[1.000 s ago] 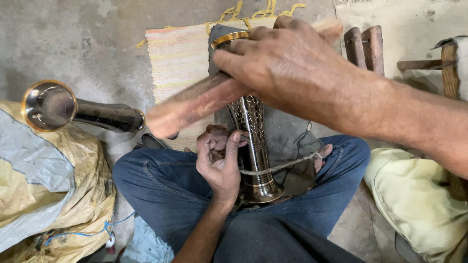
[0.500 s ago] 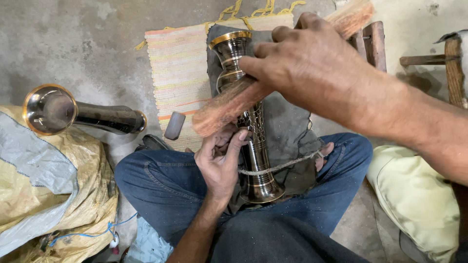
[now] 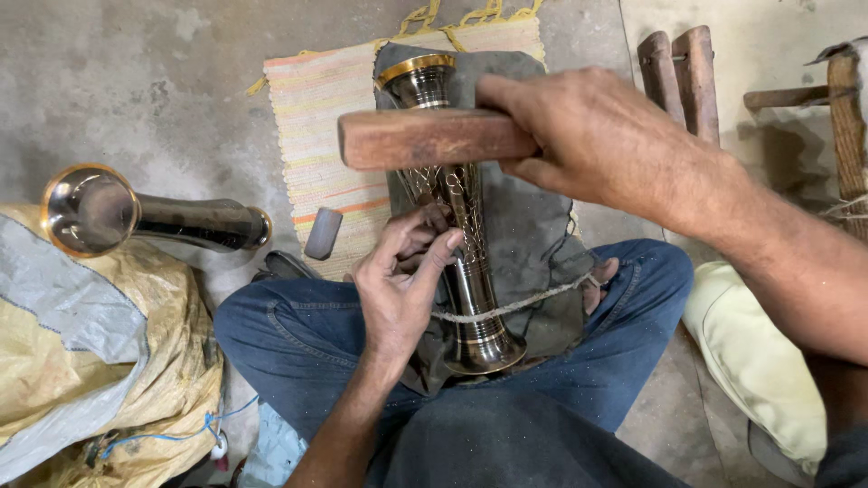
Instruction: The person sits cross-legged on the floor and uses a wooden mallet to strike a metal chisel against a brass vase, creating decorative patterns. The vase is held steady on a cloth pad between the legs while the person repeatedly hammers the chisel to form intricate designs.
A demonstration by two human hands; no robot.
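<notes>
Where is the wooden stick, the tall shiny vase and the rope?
wooden stick [image 3: 425, 138], head view, on the middle of the brown block.
tall shiny vase [image 3: 476, 298], head view, on its dark narrow stem.
rope [image 3: 533, 301], head view, on the stretch right of the vase.

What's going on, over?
Right hand grips wooden mallet above vase. Left hand pinches a small tool against the vase. Cord ties vase down. Nothing blocking.

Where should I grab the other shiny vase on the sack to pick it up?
Grab the second vase round its narrow middle, coming down from above. It lies on its side on the yellow sack, wide mouth to the left, so the slim stem suits fingers best.
</notes>
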